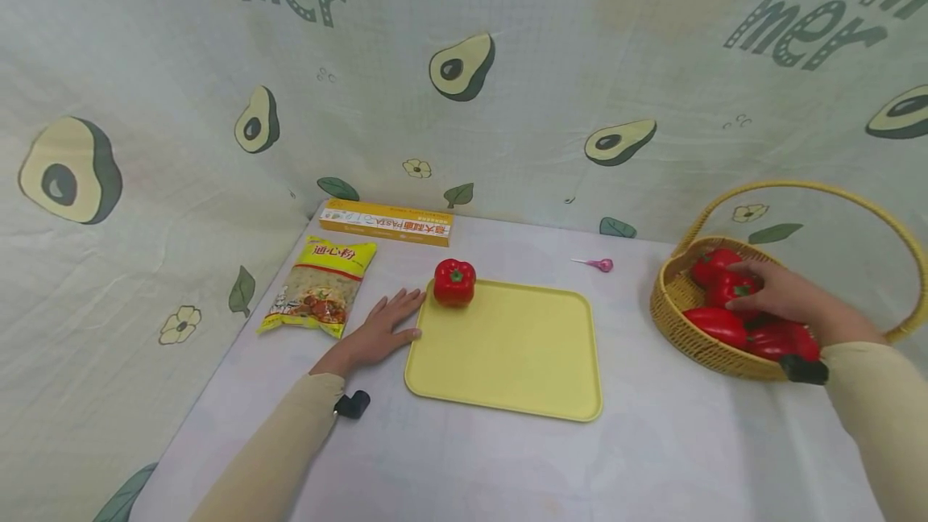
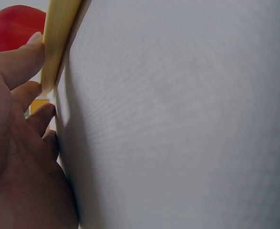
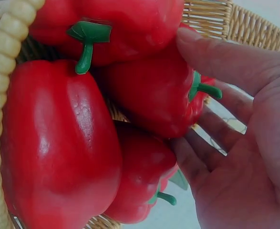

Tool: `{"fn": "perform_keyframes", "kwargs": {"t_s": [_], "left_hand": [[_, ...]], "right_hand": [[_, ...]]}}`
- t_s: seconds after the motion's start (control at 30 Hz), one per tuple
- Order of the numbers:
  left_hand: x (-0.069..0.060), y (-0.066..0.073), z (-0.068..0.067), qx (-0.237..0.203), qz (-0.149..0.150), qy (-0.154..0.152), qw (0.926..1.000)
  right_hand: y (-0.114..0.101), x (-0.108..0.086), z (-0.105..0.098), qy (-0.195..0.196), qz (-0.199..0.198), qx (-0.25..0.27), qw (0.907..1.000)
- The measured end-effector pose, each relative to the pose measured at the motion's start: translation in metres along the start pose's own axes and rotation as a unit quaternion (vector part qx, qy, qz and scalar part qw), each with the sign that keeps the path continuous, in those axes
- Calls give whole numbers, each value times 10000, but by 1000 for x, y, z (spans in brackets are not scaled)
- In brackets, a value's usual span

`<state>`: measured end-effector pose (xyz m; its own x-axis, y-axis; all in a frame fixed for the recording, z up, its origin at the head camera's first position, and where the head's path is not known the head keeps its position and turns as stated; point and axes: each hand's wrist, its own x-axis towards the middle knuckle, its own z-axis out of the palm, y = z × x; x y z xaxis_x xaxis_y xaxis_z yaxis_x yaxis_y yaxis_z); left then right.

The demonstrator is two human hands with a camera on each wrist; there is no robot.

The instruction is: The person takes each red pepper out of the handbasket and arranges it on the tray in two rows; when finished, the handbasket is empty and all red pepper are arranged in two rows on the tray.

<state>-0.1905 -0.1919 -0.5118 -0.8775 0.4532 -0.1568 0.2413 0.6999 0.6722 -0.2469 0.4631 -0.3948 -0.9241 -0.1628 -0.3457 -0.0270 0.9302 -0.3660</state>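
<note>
My left hand (image 1: 380, 329) lies flat on the table, fingers straight, its fingertips and thumb at the left edge of a yellow tray (image 1: 507, 353). On the tray's far left corner stands a red bell pepper (image 1: 454, 283) with a green stem. To the right, my right hand (image 1: 779, 292) reaches into a wicker basket (image 1: 677, 329) holding several red bell peppers. Thumb and fingers span one bell pepper (image 3: 149, 90), thumb on the near side and fingertips hidden behind it. Another large bell pepper (image 3: 58, 148) lies beside it in the right wrist view.
A bag of pasta (image 1: 319, 284) lies left of my left hand, with an orange pasta box (image 1: 386, 221) behind it. A small pink-handled tool (image 1: 600, 265) lies between tray and basket. The basket's tall handle (image 1: 805, 185) arches behind my right hand. A printed cloth hangs at the back.
</note>
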Motion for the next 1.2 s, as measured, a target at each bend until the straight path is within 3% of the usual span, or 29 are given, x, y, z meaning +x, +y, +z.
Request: {"fn": "perform_keyframes", "kwargs": {"t_s": [0.83,1.03,1.2], "left_hand": [[-1,-2,2,74,41,33,10000],[0,-2,2,62,33,20,10000],[0,-2,2,66,10,7,10000]], "right_hand": [[3,-4,9,359,-427,-357,9978],[-3,-4,10,505,-530,-330,9968],[-8,-5,10,561,-390,-38,9977]]}}
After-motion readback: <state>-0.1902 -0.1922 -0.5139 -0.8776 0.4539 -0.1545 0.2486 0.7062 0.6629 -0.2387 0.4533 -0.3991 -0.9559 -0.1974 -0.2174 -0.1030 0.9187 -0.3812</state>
